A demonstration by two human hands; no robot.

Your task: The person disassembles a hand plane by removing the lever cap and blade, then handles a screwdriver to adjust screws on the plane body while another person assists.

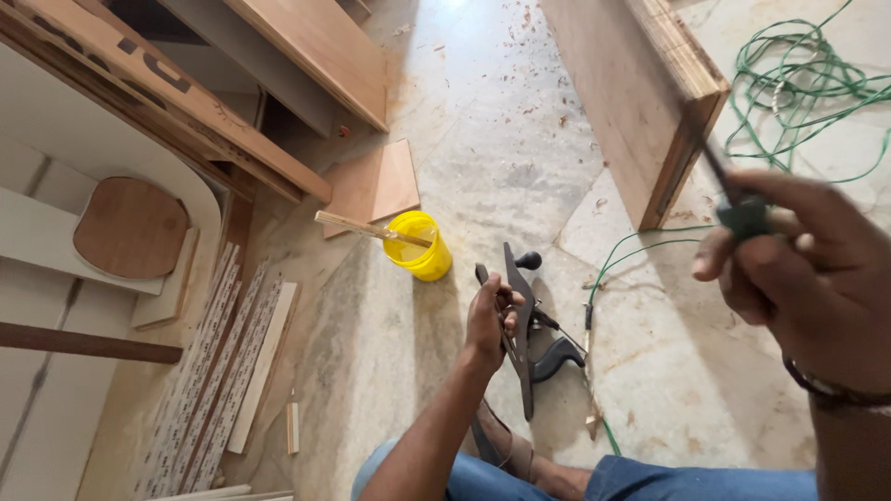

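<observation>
Across the pale stone floor lay wood chips and dust, with plywood boards leaning at the far left and a thick plywood panel standing on edge at the far right. Green wire sprawled in loops beyond that panel. A yellow bucket with a wooden stick laid across its rim stood near the middle of the floor. Near it, the left hand had its grip closed around a dark hand plane held upright over the floor. The right hand, near the camera and blurred, was clamped on a green-handled tool whose dark shaft pointed up; its kind was hard to make out. White panels at the left were cut off by the frame.
</observation>
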